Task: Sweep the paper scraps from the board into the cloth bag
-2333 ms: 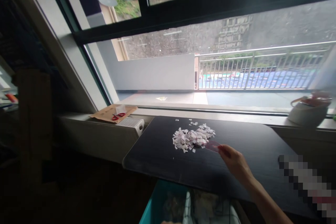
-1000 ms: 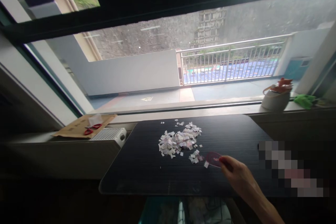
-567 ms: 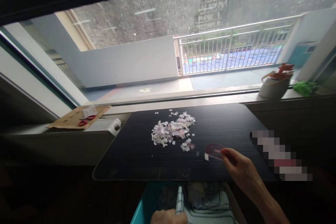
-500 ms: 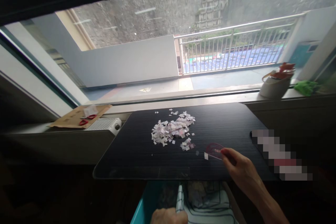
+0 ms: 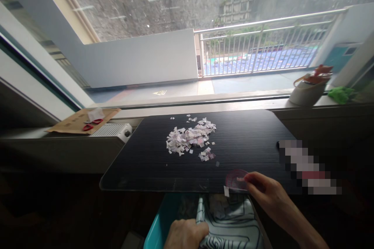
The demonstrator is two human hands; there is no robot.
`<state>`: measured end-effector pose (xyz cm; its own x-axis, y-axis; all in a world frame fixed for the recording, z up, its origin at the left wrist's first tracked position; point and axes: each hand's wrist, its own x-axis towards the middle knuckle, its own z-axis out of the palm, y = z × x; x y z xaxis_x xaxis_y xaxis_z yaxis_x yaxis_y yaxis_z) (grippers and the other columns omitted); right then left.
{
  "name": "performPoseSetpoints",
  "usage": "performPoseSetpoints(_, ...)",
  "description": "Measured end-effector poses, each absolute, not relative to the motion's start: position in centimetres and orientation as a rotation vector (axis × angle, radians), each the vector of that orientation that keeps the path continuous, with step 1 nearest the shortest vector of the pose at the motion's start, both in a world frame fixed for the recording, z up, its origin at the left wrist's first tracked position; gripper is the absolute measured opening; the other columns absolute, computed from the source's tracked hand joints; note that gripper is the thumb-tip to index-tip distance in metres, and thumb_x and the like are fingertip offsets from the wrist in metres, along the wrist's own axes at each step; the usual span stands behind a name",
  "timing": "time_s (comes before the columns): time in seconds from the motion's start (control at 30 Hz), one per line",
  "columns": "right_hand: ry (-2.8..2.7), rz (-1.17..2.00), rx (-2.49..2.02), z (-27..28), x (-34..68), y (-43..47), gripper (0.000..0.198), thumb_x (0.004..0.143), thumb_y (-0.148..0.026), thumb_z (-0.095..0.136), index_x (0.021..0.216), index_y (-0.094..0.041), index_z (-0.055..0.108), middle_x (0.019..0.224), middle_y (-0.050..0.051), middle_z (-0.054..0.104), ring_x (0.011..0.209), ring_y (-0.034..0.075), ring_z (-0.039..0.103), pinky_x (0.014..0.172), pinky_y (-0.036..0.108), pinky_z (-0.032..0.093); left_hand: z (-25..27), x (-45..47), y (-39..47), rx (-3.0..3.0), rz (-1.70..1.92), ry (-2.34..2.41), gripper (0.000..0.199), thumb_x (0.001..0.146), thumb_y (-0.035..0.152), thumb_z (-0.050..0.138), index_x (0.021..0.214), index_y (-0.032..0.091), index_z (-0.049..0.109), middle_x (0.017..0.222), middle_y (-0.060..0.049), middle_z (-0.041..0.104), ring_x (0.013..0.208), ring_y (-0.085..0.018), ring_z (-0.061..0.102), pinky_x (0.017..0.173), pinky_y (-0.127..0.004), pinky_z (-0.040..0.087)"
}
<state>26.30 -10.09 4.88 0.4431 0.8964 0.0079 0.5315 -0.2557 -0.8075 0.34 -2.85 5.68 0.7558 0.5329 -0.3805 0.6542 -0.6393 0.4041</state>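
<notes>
My right hand (image 5: 263, 186) pinches a pink see-through plastic piece, by its curved outline a protractor (image 5: 233, 179), over the near edge of the dark table (image 5: 245, 132). A small white paper square (image 5: 226, 191) is at its left lower edge. Left of it, a heap of small cut paper pieces (image 5: 187, 140) lies on the table, with a smaller cluster (image 5: 206, 154) just in front. Below the table edge, my left hand (image 5: 185, 233) is closed on the rim of a white cloth bag (image 5: 233, 225) with dark lines. Paper scraps lie inside the bag's mouth.
A teal bin (image 5: 154, 225) stands beside the bag under the table edge. On the left sill, red-handled scissors (image 5: 92, 124) rest on a brown envelope (image 5: 70, 120) beside a white radiator (image 5: 112, 131). A white pot (image 5: 308, 92) and green cloth (image 5: 341, 94) sit at the right sill.
My right hand has drawn the protractor and the paper square toward me, from the tabletop to its near edge. My left hand still grips the bag, slightly higher in view.
</notes>
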Motion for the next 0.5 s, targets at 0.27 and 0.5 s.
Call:
performPoseSetpoints(0.27,-1.187,0.677,-1.917,5.5,25.6,-11.8,0.026,0.083,-0.042,0.056,0.080,-0.022,0.072,0.072,0.003,0.072,0.065,0.019,0.065,0.060,0.023,0.051,6.9,0.8,-2.7,2.445,-0.386,0.854,0.005,0.078,0.031,0.068,0.078,0.026,0.067,0.075,0.001,0.068,0.066,-0.021,0.063,0.054,-0.024,0.034)
performPoseSetpoints(0.5,-1.104,0.446,-1.865,4.4,26.4,-8.1,0.030,0.079,-0.043,0.059,0.092,-0.021,0.075,0.089,0.007,0.078,0.078,0.024,0.072,0.070,0.029,0.057,4.2,2.3,-3.3,2.729,-0.602,0.601,0.021,0.089,0.042,0.061,0.090,0.023,0.071,0.078,-0.009,0.071,0.062,-0.026,0.065,0.049,-0.028,0.035)
